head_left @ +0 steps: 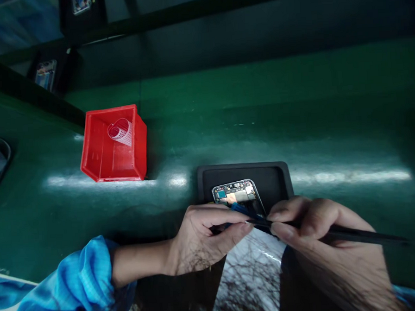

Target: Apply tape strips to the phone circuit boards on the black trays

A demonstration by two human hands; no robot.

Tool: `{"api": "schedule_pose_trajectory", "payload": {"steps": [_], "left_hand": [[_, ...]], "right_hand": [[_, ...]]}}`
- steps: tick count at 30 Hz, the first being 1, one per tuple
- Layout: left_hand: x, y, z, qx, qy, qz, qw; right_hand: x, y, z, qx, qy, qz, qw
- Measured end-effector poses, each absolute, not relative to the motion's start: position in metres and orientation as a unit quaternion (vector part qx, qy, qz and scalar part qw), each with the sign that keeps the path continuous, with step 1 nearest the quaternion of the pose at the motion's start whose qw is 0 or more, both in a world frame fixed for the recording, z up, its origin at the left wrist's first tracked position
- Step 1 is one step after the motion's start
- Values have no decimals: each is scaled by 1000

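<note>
My right hand [323, 233] pinches a slender black tool [364, 235], shaped like tweezers, near its left end. Its other end sticks out to the right past the palm. My left hand [212, 239] is closed, thumb against index finger, at the tool's left tip; whatever small thing lies between those fingers is hidden. Just beyond both hands, an opened phone [237, 191] with its circuit board showing lies in a black tray [244, 166]. Its lower part is covered by my hands and a small blue piece [238, 207]. A whitish sheet [251, 274] extends below my fingers.
On the green tabletop [278, 119], a red bin [112, 163] stands to the left with a pink-white perforated roll [123, 132] inside. Two more opened phones, a nearer phone [46, 75] and a farther phone [81, 3], rest in dark trays at the upper left.
</note>
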State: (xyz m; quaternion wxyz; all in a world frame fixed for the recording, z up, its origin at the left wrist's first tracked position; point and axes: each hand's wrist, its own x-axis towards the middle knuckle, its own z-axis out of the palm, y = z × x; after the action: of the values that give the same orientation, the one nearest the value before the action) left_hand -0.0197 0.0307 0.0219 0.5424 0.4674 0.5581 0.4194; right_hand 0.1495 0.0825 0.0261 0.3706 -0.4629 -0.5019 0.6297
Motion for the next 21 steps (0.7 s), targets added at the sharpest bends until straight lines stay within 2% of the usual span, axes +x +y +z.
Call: {"api": "schedule_pose_trajectory", "payload": {"steps": [13, 21], "left_hand": [[-21, 32, 26, 456, 539, 433, 560], [-16, 25, 17, 559, 502, 445, 487]], "right_hand": [[150, 79, 31, -430, -550, 618, 361], [151, 109, 26, -489, -511, 595, 380]]}}
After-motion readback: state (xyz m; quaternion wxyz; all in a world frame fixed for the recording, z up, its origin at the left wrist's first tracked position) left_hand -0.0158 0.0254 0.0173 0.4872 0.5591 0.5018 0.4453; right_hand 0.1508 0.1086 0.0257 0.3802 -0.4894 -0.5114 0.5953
